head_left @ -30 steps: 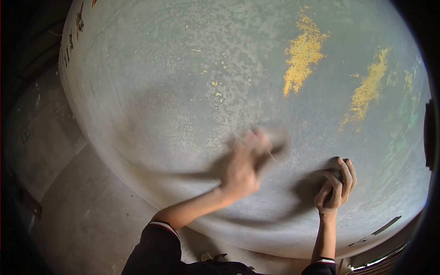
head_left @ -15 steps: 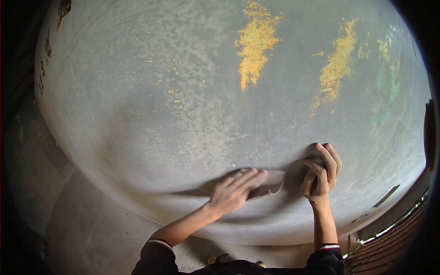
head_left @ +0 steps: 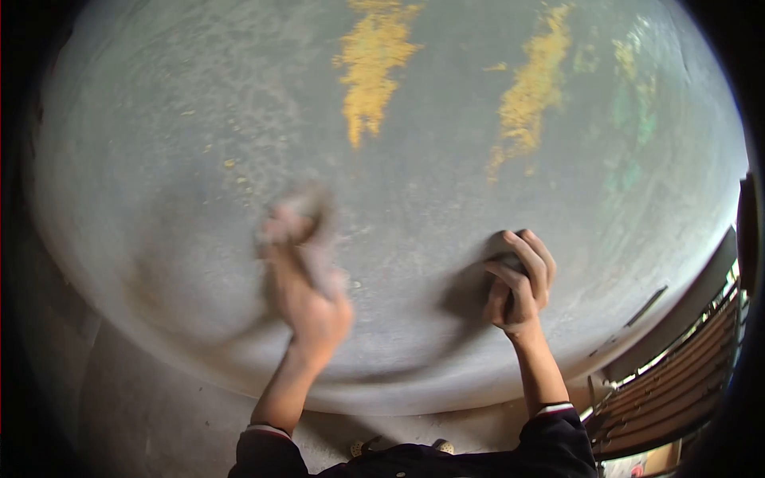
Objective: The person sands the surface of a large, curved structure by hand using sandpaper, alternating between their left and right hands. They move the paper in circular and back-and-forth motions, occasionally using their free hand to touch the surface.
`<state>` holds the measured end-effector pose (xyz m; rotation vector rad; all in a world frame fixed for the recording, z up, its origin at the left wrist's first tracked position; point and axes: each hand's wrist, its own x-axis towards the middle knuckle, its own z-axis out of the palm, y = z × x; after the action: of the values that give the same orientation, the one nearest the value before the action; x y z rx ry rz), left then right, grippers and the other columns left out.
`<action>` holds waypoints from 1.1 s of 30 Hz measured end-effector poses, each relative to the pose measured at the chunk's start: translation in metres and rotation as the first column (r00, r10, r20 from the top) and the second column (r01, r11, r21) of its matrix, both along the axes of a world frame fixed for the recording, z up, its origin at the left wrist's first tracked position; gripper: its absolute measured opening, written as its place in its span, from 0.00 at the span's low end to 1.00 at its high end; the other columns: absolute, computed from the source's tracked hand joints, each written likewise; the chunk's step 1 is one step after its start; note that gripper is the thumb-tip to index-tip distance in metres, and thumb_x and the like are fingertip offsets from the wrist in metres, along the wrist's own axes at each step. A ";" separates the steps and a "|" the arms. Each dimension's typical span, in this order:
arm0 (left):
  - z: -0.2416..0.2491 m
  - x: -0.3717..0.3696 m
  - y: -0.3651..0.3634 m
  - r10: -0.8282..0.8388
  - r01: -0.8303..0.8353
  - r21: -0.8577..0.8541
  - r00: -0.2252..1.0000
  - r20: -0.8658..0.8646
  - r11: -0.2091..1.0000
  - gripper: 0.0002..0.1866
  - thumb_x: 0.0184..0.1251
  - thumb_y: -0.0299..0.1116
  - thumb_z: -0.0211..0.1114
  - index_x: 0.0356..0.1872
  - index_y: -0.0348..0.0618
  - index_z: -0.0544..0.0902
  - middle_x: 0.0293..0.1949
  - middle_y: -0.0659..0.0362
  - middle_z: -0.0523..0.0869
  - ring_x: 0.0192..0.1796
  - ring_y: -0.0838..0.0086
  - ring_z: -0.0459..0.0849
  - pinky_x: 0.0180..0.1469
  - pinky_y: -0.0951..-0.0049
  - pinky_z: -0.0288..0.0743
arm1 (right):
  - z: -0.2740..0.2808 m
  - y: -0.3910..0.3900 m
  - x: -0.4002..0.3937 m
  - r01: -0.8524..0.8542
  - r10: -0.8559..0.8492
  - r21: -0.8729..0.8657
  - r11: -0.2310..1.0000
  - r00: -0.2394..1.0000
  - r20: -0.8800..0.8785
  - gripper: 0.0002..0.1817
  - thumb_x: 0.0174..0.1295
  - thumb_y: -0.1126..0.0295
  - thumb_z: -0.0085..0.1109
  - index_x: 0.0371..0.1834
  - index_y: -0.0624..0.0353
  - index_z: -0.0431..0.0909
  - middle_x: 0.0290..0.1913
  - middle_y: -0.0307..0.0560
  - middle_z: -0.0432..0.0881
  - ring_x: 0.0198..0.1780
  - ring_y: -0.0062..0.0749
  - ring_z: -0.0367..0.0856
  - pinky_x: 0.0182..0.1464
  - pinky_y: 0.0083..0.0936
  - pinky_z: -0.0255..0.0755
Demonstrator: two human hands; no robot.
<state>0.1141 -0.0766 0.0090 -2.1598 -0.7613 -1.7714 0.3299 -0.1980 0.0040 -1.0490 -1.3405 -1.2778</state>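
Observation:
A large, rounded grey surface (head_left: 430,191) fills most of the view, mottled with worn paint. My left hand (head_left: 307,295), smeared by motion, is over its lower left part with a grey-brown sheet of sandpaper (head_left: 316,209) under and beside the fingers. To the right, my right hand (head_left: 522,283) is against the same surface with its fingers bent. Something dark shows between thumb and fingers, but its kind is hidden. Both hands look dusty.
Yellow patches (head_left: 374,68) and a green patch (head_left: 633,115) mark the upper surface. A dark slot (head_left: 646,307) lies near its right edge. Brown slats (head_left: 669,382) stand at lower right. Below are the grey floor (head_left: 159,398) and the person's shoes (head_left: 443,446).
My left hand has swung up and to the left with the sandpaper, its fingers now pointing upward. The view has shifted right; my right hand keeps its bent-finger pose on the surface.

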 end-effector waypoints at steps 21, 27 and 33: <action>-0.029 0.010 -0.014 0.030 0.007 0.102 0.936 -0.350 0.995 0.22 0.65 0.38 0.49 0.55 0.34 0.73 0.59 0.43 0.71 0.65 0.54 0.64 0.67 0.59 0.55 | -0.005 0.005 0.004 0.019 -0.020 0.025 0.999 0.999 0.028 0.12 0.36 0.82 0.48 0.25 0.57 0.77 0.48 0.49 0.80 0.55 0.42 0.73 0.55 0.28 0.68; -0.020 0.037 -0.006 -0.157 0.157 0.018 0.988 -0.012 0.987 0.28 0.62 0.33 0.49 0.63 0.30 0.62 0.67 0.45 0.58 0.70 0.48 0.51 0.70 0.55 0.45 | -0.004 0.002 0.006 0.042 -0.043 0.036 0.998 0.999 0.027 0.10 0.40 0.81 0.48 0.25 0.57 0.77 0.49 0.49 0.80 0.55 0.43 0.73 0.55 0.28 0.68; -0.004 0.028 -0.015 -0.003 0.026 0.115 0.980 -0.197 0.993 0.27 0.66 0.38 0.48 0.62 0.29 0.62 0.61 0.41 0.67 0.67 0.51 0.61 0.69 0.56 0.48 | -0.004 0.003 0.006 0.048 -0.049 0.029 0.998 0.998 0.031 0.11 0.39 0.81 0.47 0.25 0.57 0.77 0.47 0.48 0.81 0.55 0.41 0.74 0.54 0.27 0.69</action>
<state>0.1418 -0.0914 0.0055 -2.2242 -0.5801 -1.5386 0.3361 -0.1949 -0.0001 -1.0514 -1.3242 -1.3499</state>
